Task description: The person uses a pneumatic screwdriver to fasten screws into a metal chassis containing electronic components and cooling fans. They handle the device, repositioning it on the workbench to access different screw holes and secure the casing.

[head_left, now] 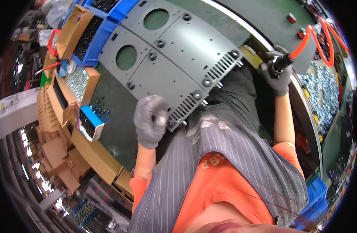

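Note:
Two dark grey metal panels (178, 73) lie side by side on the green work surface, with round cut-outs, slots along the near edge and several black round feet. My left hand (150, 121), in a grey glove, is at the near left corner of the panels. Its fingers are curled in toward the thumb; whether anything small is between them is hidden. Off the panels' right side, my gloved right hand (278, 75) is closed around an air tool (281, 63). From the tool's black end runs an orange coiled hose (302, 43).
Left of the panels stand blue bins (87, 58) of dark screws, a carton of silvery fasteners (78, 82) and a small blue-and-white box (91, 123), with loose black screws (100, 108) nearby. A raised rail (253, 24) runs along the right. Beyond it lies a heap of silvery parts (322, 91).

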A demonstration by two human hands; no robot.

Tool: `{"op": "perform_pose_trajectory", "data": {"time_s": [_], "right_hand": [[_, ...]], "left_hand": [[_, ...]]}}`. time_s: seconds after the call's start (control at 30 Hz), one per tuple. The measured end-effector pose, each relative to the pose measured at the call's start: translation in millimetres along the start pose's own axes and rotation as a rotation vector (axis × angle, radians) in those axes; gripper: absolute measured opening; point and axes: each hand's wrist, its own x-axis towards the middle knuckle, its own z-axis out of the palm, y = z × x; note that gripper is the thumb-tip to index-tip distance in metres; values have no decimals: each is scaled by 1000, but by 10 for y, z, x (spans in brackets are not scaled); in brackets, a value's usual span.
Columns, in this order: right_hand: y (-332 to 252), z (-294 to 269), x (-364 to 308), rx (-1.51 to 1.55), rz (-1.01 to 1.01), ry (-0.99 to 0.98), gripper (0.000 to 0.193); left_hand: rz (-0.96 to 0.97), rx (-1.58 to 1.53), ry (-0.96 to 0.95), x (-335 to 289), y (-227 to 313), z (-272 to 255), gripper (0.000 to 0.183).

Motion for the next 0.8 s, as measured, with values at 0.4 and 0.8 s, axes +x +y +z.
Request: {"op": "perform_pose_trajectory", "data": {"time_s": [0.4,0.8], "right_hand": [[-600,83,338,42,-53,326,54],[-2090,2249,1523,-248,42,-788,64]], "left_hand": [[148,382,-278,-124,17,144,68],[123,293,-259,-123,16,142,66]]}}
